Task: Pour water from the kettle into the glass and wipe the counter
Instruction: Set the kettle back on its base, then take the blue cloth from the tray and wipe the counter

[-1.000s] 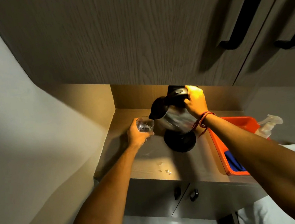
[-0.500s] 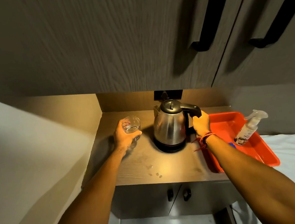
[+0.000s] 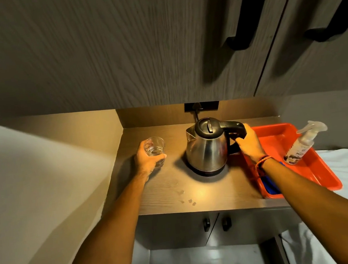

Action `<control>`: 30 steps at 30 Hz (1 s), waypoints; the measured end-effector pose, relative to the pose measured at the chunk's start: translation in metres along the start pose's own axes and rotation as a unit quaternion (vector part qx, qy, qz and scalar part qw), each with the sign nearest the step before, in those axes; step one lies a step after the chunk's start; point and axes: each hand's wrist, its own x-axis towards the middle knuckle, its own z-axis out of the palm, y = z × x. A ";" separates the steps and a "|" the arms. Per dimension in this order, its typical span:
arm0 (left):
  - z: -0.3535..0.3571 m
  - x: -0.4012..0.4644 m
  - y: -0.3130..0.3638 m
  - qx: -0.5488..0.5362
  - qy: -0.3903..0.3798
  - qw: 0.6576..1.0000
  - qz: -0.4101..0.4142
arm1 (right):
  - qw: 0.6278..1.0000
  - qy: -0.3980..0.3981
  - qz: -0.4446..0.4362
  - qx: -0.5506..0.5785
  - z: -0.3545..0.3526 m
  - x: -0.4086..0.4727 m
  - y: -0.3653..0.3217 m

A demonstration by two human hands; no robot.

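Note:
A steel kettle (image 3: 206, 149) with a black lid stands upright on its black base in the middle of the wooden counter (image 3: 208, 193). My right hand (image 3: 249, 142) is wrapped around the kettle's black handle. To the left, my left hand (image 3: 148, 159) grips a clear glass (image 3: 155, 147) holding a little water, low over the counter. A few water drops (image 3: 187, 199) lie near the counter's front edge. A blue cloth (image 3: 271, 183) shows in the orange tray, partly hidden by my right forearm.
An orange tray (image 3: 323, 171) sits at the counter's right end, with a white spray bottle (image 3: 302, 143) leaning in it. Wooden upper cabinets with black handles (image 3: 238, 42) hang close overhead. A wall closes the left side. Cabinet doors with knobs (image 3: 216, 223) are below.
The kettle was tilted in the air beside the glass a second ago; it now stands upright on its base. The glass has moved left and lower, away from the kettle.

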 end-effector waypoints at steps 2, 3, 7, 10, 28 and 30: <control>-0.004 0.002 -0.002 0.003 0.000 1.000 -0.005 | 0.998 -0.009 0.000 -0.056 -0.010 -0.007 0.013; -0.006 0.003 -0.003 0.005 -0.002 1.000 -0.008 | 0.997 -0.005 0.004 -0.075 -0.017 -0.013 0.019; -0.003 0.006 -0.017 -0.005 -0.006 1.000 -0.016 | 0.978 0.024 0.002 -0.207 -0.055 -0.035 0.038; 0.007 0.006 -0.022 -0.009 -0.017 1.000 -0.010 | 0.951 -0.003 0.042 -0.307 -0.088 -0.054 0.049; 0.136 -0.119 0.001 0.375 -0.072 0.732 0.564 | 0.957 0.041 0.191 -0.215 -0.097 -0.083 0.039; 0.135 -0.118 0.007 0.375 -0.073 0.747 0.544 | 0.971 0.063 0.139 -0.184 -0.090 -0.083 0.027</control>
